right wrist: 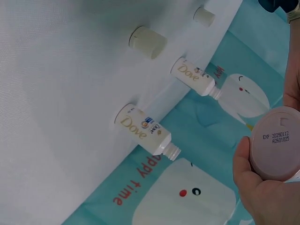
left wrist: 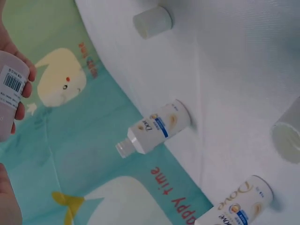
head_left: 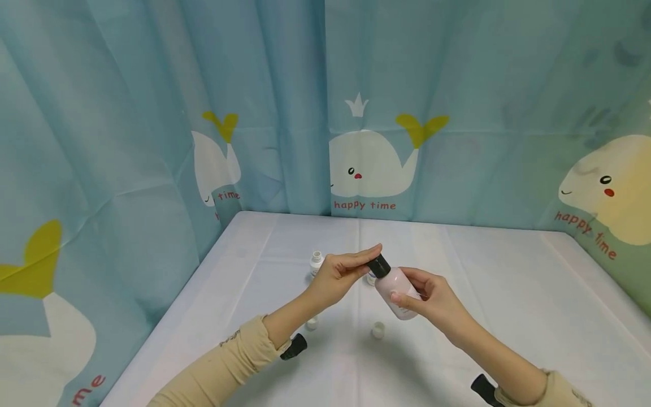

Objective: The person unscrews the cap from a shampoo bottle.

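Note:
Above the table I hold a pale pink bottle tilted between both hands. My left hand pinches its black cap with thumb and fingers. My right hand grips the bottle's body from the right and below. In the right wrist view the pink bottle's round base with a printed date sits in my right hand. The left wrist view shows the pink bottle's barcode side at the left edge with fingers round it.
Two small white Dove bottles stand uncapped on the white tablecloth behind my hands, also seen as. Two loose white caps lie nearer me. Blue whale-print curtains enclose the table.

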A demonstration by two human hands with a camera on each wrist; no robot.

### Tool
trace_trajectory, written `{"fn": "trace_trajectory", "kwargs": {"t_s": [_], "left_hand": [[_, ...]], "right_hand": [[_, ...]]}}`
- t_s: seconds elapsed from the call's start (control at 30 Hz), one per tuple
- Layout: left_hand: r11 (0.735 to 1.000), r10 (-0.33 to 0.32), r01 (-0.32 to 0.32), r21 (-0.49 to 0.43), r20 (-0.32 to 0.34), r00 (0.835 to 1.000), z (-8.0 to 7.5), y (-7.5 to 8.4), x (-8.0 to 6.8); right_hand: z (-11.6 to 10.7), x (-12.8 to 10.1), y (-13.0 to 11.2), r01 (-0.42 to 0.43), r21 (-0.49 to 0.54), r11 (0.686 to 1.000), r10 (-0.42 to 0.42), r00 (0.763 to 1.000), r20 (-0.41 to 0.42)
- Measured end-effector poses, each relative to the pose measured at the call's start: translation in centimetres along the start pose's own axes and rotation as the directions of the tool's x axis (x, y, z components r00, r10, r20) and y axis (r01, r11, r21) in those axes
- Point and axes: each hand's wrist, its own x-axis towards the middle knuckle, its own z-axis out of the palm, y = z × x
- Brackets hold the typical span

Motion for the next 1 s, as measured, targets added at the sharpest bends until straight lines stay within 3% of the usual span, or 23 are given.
{"fn": "trace_trajectory", "kwargs": {"t_s": [0.53,0.8,1.0], "left_hand": [[0.997,-0.082,0.079,-0.026,-0.141,0.987,0.5,-0.3,-0.4],[0.991,-0.057,0.087,0.106,-0.256,0.965,1.1,-0.3,-0.2],[0.985,-0.013,0.063,0.159,-0.301,0.954,1.5,-0.4,-0.1]], "right_hand": [[0.1,0.1,0.6,-0.014,0.008,1.0,0.014,1.0,0.0],[0.1,0.2,0.7,-0.033,0.004,0.999,0.033,0.999,-0.018],[0.2,0.2,0.7,-0.021,0.007,1.0,0.021,1.0,-0.01]]}}
